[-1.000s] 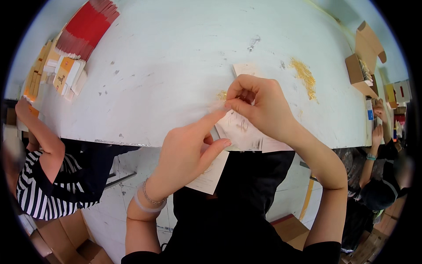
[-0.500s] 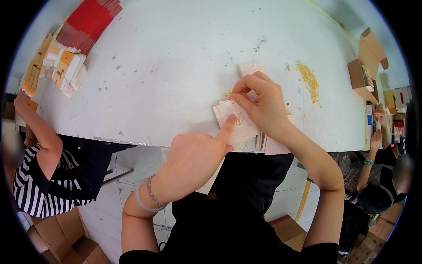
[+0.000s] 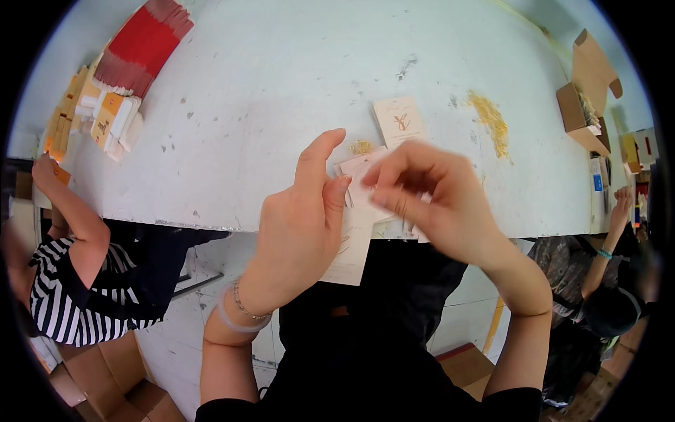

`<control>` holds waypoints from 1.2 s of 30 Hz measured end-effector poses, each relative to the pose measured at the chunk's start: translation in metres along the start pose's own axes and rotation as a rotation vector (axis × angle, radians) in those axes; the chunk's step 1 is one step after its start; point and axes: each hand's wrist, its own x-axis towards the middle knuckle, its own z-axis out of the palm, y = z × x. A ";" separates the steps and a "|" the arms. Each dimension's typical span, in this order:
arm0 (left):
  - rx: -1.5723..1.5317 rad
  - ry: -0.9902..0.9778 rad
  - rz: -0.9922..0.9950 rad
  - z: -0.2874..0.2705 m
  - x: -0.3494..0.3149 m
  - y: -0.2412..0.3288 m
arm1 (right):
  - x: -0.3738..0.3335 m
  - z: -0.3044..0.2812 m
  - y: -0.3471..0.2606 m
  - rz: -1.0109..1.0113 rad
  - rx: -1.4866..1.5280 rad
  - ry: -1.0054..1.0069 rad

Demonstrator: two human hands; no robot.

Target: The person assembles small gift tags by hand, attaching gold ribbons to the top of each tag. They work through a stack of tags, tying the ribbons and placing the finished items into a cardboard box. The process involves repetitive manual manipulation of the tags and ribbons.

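Observation:
My left hand (image 3: 299,225) is at the table's front edge, index finger raised and thumb held apart from it. A cream printed card (image 3: 351,257) sticks out from beneath its palm, over my lap, apparently held by the lower fingers, which are hidden. My right hand (image 3: 429,200) hovers over a pile of cream cards (image 3: 355,165); its bent fingertips are smeared by motion, and whether anything small is between them does not show. Beyond it, another stack of cream cards (image 3: 399,121) with gold print lies on the table. A few thin golden pieces (image 3: 361,146) lie beside the pile.
A larger heap of thin golden pieces (image 3: 489,123) lies to the right. An open cardboard box (image 3: 583,116) stands at far right, red bundled sheets (image 3: 144,46) and white-orange packages (image 3: 112,123) at far left. People work at both sides (image 3: 77,267).
My left index finger has lifted off the card pile, and the hand has turned, showing more of the card beneath it. My right hand has shifted slightly downward, uncovering the stack beyond.

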 end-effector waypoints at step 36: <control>-0.220 0.132 0.238 0.034 0.008 0.037 | -0.049 -0.021 0.008 0.052 0.521 0.187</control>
